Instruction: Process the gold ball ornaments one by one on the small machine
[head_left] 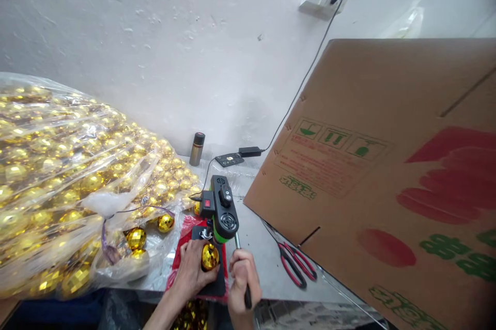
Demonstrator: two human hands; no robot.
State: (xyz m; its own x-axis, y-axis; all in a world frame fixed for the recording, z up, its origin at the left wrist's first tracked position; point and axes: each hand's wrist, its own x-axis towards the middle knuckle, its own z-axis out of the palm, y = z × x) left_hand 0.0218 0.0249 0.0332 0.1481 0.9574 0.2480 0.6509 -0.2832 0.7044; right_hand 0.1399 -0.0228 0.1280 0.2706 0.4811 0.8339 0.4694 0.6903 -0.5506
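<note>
A shiny gold faceted ball (pixel 210 257) is gripped in my left hand (pixel 189 267), thumb at its lower right and fingers at its left. It sits over the black base (pixel 217 284) of a small black and green bench machine (pixel 223 211), just below the machine's head. My right hand (pixel 244 277) is closed around the metal lever (pixel 237 240) at the machine's right side; a black handle end (pixel 248 297) sticks out below the fingers. Red plastic sheeting (pixel 182 245) lies beneath the machine. Whether the tool tip touches the ball is hidden.
A large clear bag of gold balls (pixel 89 175) fills the left. Loose balls (pixel 136 238) lie near its knot. Red-handled pliers (pixel 296 263) and a big cardboard box (pixel 349 165) stand right. A bottle (pixel 197 149), power adapter (pixel 250 151) and cable are behind.
</note>
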